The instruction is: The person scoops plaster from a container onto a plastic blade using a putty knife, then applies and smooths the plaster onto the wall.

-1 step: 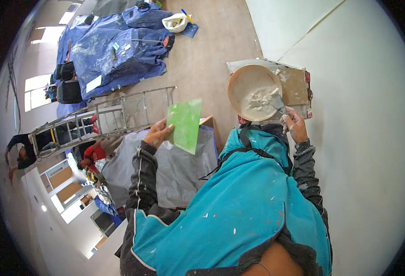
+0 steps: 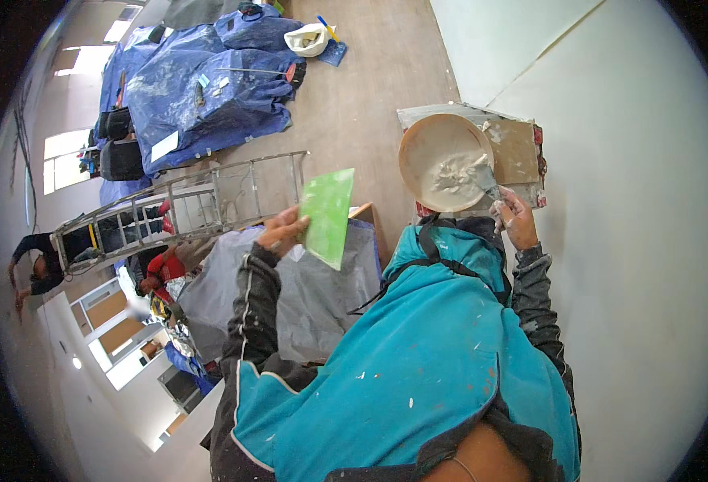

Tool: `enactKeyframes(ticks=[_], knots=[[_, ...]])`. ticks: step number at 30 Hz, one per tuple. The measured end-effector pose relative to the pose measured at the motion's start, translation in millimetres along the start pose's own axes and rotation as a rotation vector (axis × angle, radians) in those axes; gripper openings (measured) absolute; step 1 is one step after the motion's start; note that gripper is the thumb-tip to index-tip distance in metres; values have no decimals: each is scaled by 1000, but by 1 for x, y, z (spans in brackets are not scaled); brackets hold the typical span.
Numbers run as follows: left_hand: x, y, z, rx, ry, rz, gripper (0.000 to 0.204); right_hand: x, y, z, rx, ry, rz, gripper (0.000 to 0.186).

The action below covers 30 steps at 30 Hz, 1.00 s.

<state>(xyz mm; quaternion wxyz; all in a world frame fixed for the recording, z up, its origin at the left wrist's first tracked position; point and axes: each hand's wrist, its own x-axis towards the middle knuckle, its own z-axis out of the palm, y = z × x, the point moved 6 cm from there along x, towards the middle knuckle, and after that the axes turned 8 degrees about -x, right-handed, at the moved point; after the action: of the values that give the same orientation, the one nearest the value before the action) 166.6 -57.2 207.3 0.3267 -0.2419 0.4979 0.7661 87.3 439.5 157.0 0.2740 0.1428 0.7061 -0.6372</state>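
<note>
And here we are with both hands busy: just left of centre, our left hand (image 2: 283,230) is closed on the edge of a flat green board (image 2: 327,217), thumb on the near face, white smears across its surface. Over to the upper right of centre, our right hand (image 2: 517,218), fingers flecked with white, grips a spreading knife (image 2: 485,179), its blade down at the white paste (image 2: 450,173). That paste sits heaped toward the right side of a round tan basin (image 2: 415,153), which rests on a box-like stand (image 2: 517,149) beside the pale wall (image 2: 635,241) filling the right of the frame. Below, we see our teal top (image 2: 402,361) spotted with paint, and a grey sheet (image 2: 289,313) spread beyond the left forearm. Across the left, a metal ladder (image 2: 233,193) stretches, with a person in dark clothes (image 2: 40,243) at its far end and someone in red (image 2: 159,273) just beneath. Upper left, a blue tarp (image 2: 209,88) lies rumpled, smeared with white.
</note>
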Motion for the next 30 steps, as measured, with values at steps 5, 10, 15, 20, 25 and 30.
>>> enactKeyframes(ticks=[5, 10, 15, 20, 25, 30], knots=[[55, -107, 40, -9, -348, -316, 57, 3, -3, 2, -3, -24, -34, 42], [20, -178, 16, 428, -722, -791, 60, 0, -7, -6, -41, 19, -19, 44], [-33, -97, -137, 513, 32, -639, 51, -4, -8, -10, 14, -27, 42, 45], [-23, -29, -124, 4, 333, 174, 36, -3, -25, 7, 125, -129, -61, 44], [46, 1, 21, -324, 18, 376, 26, -35, -108, 20, -208, -69, -508, 34], [87, 11, 146, -565, -389, 134, 37, -77, -222, 44, -657, -113, -1058, 47]])
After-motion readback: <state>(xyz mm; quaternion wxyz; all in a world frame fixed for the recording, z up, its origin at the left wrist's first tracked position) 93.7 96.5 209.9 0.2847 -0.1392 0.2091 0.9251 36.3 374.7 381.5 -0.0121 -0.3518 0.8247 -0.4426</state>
